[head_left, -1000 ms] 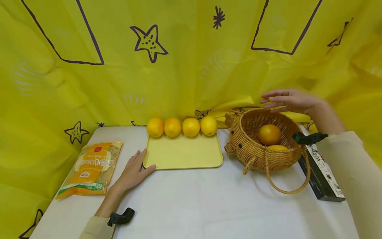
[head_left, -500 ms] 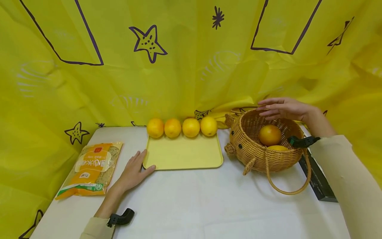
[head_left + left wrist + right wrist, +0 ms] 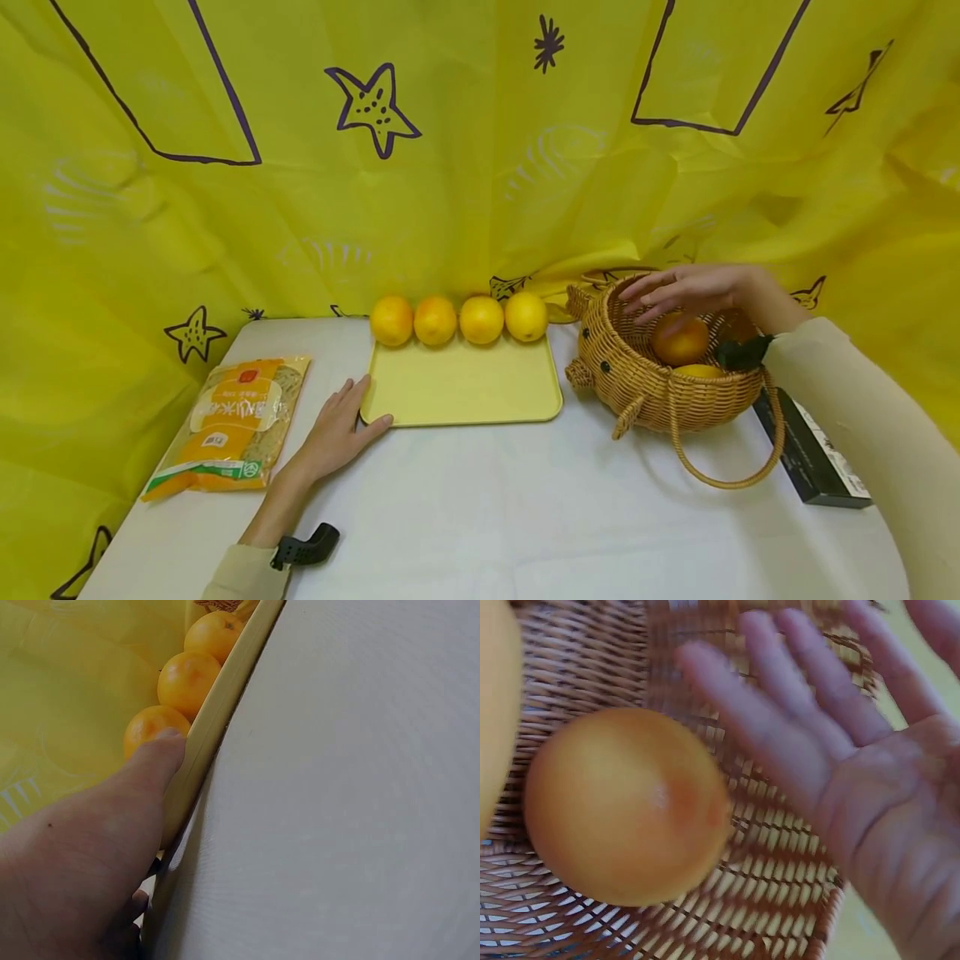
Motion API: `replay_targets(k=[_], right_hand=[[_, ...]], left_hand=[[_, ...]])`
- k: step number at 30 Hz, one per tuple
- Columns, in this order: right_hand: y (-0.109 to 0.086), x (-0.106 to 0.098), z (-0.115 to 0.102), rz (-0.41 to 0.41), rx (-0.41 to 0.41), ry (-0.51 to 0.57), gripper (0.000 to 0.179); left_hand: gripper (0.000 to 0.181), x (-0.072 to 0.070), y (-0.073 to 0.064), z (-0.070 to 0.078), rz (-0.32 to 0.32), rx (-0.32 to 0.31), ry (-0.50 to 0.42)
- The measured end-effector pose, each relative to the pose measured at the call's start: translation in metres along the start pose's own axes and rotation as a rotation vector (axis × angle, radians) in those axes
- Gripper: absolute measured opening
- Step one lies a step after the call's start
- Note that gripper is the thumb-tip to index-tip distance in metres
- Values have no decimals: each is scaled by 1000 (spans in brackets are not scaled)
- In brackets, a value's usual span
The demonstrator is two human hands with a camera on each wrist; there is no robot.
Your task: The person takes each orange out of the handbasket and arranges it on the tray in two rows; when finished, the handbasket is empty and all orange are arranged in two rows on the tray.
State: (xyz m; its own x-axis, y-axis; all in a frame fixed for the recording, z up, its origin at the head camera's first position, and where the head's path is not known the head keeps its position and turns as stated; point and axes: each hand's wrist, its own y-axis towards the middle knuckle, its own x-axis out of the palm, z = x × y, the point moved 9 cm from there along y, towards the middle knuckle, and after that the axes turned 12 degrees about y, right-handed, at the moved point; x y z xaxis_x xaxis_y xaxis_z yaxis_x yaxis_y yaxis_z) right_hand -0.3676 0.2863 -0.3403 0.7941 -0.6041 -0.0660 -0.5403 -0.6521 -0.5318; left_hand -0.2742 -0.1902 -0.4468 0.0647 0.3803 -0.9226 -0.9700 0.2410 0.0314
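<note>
My right hand [image 3: 682,292] reaches into the pig-shaped wicker basket [image 3: 637,387], fingers extended and spread above an orange [image 3: 626,806]. In the right wrist view the fingers are beside that orange and apart from it. A second, yellower fruit [image 3: 697,371] lies in the basket near the front rim. My left hand [image 3: 337,429] rests at the near left corner of a yellow tray [image 3: 465,383], its fingers along the left edge and the thumb by the front edge. Several oranges [image 3: 435,321] stand in a row along the tray's back edge; the left wrist view shows some of them beyond my thumb.
A sealed orange-and-clear food packet [image 3: 228,425] lies left of my left arm. The basket's rope handle [image 3: 723,483] hangs forward onto the white table [image 3: 480,508]. A black pasta box [image 3: 813,458] lies right of the basket, partly under my right forearm. Yellow cloth [image 3: 465,192] hangs behind.
My right hand has come down and leftward from above the basket's back rim into its opening. My left hand, the tray, and the fruit have stayed in place.
</note>
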Motion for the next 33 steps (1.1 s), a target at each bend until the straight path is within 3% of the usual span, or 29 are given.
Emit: replay_targets(k=[7, 13, 22, 29, 33], right_hand=[[23, 21, 25, -54, 146, 119, 61], [27, 34, 38, -98, 231, 173, 75], [29, 42, 41, -207, 263, 184, 78], [31, 44, 42, -225, 265, 184, 76], [33, 50, 43, -316, 268, 159, 69]], left_hand=[[88, 5, -3, 1, -10, -9, -5], [88, 5, -3, 0, -7, -9, 14], [88, 1, -1, -1, 9, -5, 12], [89, 1, -1, -2, 2, -13, 17], [88, 1, -2, -1, 6, -9, 11]])
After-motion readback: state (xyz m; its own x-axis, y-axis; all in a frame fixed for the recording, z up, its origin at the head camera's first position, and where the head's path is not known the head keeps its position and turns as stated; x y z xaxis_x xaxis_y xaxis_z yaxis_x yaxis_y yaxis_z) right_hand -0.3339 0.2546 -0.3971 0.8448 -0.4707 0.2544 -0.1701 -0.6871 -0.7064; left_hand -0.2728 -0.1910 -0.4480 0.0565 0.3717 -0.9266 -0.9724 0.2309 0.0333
